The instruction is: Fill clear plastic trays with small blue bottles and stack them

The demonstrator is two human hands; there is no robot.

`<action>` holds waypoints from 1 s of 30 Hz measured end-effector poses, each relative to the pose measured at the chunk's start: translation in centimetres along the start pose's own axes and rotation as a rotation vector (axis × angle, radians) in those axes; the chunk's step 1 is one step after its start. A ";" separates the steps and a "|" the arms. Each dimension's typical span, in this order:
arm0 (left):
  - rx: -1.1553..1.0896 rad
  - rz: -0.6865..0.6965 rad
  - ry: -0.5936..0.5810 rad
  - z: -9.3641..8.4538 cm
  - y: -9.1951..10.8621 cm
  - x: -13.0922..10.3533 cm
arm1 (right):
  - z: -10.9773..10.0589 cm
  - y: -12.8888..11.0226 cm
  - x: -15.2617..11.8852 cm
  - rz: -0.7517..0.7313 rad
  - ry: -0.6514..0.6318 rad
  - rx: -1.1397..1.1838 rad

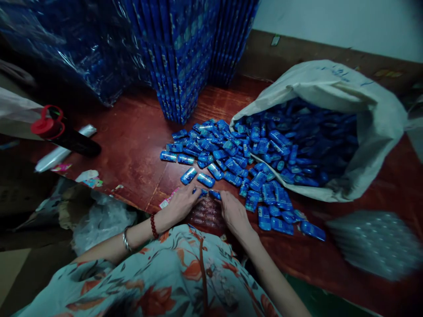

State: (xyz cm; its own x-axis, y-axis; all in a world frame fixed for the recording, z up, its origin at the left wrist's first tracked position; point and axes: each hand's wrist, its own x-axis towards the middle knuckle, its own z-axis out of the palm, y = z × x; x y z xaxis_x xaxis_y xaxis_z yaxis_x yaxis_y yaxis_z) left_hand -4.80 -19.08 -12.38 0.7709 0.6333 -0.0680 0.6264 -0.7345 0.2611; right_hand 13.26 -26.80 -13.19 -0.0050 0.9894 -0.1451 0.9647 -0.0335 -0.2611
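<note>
My left hand (181, 201), with a red bead bracelet and a silver bangle behind it, has its fingers closed on a small blue can-shaped packet (202, 192). Close beside it, my right hand (234, 215) pinches another blue packet (214, 194). Both hands are over the far edge of a clear plastic tray with moulded pockets (206, 213), which lies against the table's front edge. Just beyond my fingers, two loose blue packets (205, 179) lie flat. A heap of the same packets (228, 152) spreads behind them and to the right.
A white woven sack (380, 114) lies on its side at the right, spilling blue packets. Stacked clear trays (376, 242) stand at the near right. Tall blue stacks (181, 57) rise at the back. A black bottle with red lid (79, 143) and a plastic roll (54, 158) are left.
</note>
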 end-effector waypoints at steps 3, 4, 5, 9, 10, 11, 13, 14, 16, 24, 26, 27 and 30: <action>0.076 0.015 -0.109 -0.7 0.5 0.6 | -0.9 -0.1 0.0 -0.022 -0.068 -0.097; 0.096 0.022 -0.142 -1.0 0.7 0.8 | -1.2 -0.2 0.1 -0.030 -0.090 -0.119; 0.110 0.030 -0.166 -1.2 0.8 1.1 | -1.5 -0.3 0.2 -0.037 -0.112 -0.138; 0.126 0.076 -0.210 -2.3 1.3 2.2 | -2.4 -0.8 1.0 -0.045 -0.197 -0.224; 0.135 0.103 -0.217 -2.6 1.3 2.4 | -2.5 -1.0 1.3 -0.047 -0.211 -0.246; 0.151 0.147 -0.218 -2.8 1.3 2.6 | -2.6 -1.2 1.7 -0.046 -0.218 -0.265; 0.194 0.257 -0.200 -3.1 1.2 3.0 | -2.6 -1.6 2.5 -0.045 -0.219 -0.283; 0.210 0.299 -0.191 -3.2 1.2 3.2 | -2.6 -1.8 2.8 -0.045 -0.214 -0.283; 0.210 0.291 -0.189 -3.0 1.1 3.7 | -2.4 -1.9 3.2 -0.038 -0.193 -0.269; -0.126 0.021 0.054 -1.3 -2.2 2.2 | -3.8 0.4 3.2 0.014 -0.045 0.074; -0.215 -0.109 0.150 -1.2 -3.9 1.7 | -4.2 1.0 4.4 0.032 -0.005 0.156; -0.220 -0.192 0.181 -1.0 -4.6 1.6 | -4.2 1.2 5.2 0.028 -0.013 0.163; -0.126 -0.331 0.197 0.0 -5.9 2.3 | -4.0 1.0 8.3 -0.024 -0.135 0.077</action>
State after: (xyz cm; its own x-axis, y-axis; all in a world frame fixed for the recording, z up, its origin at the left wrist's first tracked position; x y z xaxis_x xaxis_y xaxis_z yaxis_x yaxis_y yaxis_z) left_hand -6.72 -13.27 -14.12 0.4854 0.8742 0.0147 0.8084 -0.4551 0.3734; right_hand 15.21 -18.06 -10.81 -0.0682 0.9621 -0.2639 0.9408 -0.0260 -0.3379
